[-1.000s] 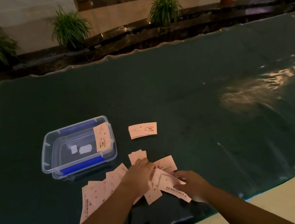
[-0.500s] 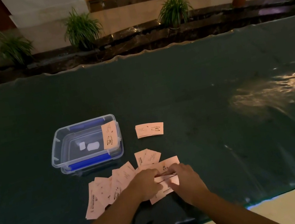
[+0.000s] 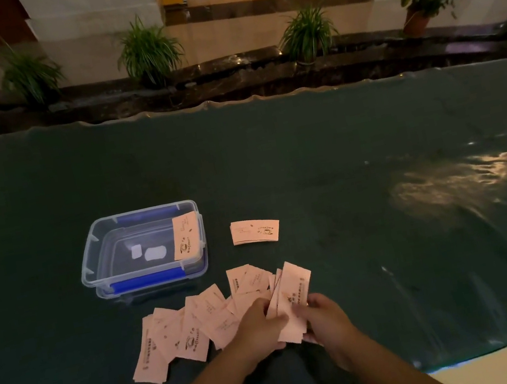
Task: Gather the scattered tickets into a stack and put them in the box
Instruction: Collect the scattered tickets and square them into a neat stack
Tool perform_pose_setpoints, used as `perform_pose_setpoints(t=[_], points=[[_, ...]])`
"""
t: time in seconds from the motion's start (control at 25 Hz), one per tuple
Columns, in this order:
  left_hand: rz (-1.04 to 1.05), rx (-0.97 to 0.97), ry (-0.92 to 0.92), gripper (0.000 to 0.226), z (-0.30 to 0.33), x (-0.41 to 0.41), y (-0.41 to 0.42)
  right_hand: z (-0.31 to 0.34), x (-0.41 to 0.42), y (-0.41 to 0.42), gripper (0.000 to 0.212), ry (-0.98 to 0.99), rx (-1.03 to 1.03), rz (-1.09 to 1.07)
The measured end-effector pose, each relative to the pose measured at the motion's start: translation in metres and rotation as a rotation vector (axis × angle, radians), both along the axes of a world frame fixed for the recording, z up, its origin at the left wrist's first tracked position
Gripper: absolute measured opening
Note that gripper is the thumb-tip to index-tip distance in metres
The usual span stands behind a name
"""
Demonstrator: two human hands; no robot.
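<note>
Several pink tickets [image 3: 182, 333] lie fanned out and overlapping on the dark green table cover, near the front edge. My left hand [image 3: 259, 326] and my right hand [image 3: 323, 318] together hold a small bundle of tickets [image 3: 291, 290], lifted and tilted off the pile's right end. A small neat stack of tickets [image 3: 255, 231] lies apart, farther back. The clear plastic box [image 3: 93, 253] with blue clips stands to the left. One ticket [image 3: 185, 236] leans inside the box against its right wall.
The dark green cover [image 3: 339, 149] spreads over the whole table, with a shiny wrinkled patch [image 3: 466, 178] at the right. Beyond the far edge stand potted plants [image 3: 150, 54] on a dark ledge. A pale floor strip [image 3: 479, 368] shows at the lower right.
Both hands have closed in on the right end of the pile and raised a bundle of tickets off the table. The camera view has shifted a little.
</note>
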State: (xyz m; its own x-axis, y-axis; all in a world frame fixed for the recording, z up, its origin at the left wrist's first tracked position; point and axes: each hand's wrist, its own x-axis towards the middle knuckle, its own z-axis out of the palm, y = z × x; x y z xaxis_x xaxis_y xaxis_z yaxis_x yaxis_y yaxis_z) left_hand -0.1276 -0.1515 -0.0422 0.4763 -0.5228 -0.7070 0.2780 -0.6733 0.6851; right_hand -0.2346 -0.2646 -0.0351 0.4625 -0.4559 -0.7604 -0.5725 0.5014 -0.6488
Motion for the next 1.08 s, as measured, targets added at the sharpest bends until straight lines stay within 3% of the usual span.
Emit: perform_pose_setpoints(t=[0.28,0.44,0.48,0.56,0.64,0.68,0.76,0.8,0.92,1.08], points=[[0.032,-0.043,0.106,0.044,0.007,-0.006,0.014,0.020,0.023,-0.023,0.030,0.002,-0.043,0.286],[0.028,-0.073,0.014,0.043,0.007,-0.004,0.016,0.018,0.030,0.002,0.039,0.004,-0.132,0.476],[0.005,-0.045,-0.028,0.042,0.005,-0.003,0.016,0.016,0.029,0.006,0.046,0.013,-0.201,0.523],[-0.085,0.009,-0.124,0.035,0.002,0.001,0.016,0.017,0.029,0.002,0.081,0.043,-0.427,0.576],[-0.186,0.069,-0.220,0.039,-0.001,0.002,0.017,0.024,0.029,-0.015,0.118,0.110,-0.759,0.714],[-0.225,0.090,-0.259,0.045,-0.002,0.002,0.017,0.028,0.029,-0.024,0.120,0.127,-0.955,0.843],[-0.281,0.094,-0.316,0.053,-0.004,0.002,0.015,0.031,0.030,-0.037,0.100,0.056,-1.259,1.172],[-0.293,0.089,-0.345,0.054,-0.004,0.001,0.014,0.031,0.031,-0.041,0.083,0.010,-1.312,1.315],[-0.253,0.090,-0.400,0.048,-0.003,0.001,0.011,0.024,0.034,-0.046,0.044,0.050,-1.235,1.473],[-0.069,0.114,-0.391,0.032,-0.005,0.001,0.021,0.012,0.042,-0.052,0.037,0.198,-1.047,1.412]])
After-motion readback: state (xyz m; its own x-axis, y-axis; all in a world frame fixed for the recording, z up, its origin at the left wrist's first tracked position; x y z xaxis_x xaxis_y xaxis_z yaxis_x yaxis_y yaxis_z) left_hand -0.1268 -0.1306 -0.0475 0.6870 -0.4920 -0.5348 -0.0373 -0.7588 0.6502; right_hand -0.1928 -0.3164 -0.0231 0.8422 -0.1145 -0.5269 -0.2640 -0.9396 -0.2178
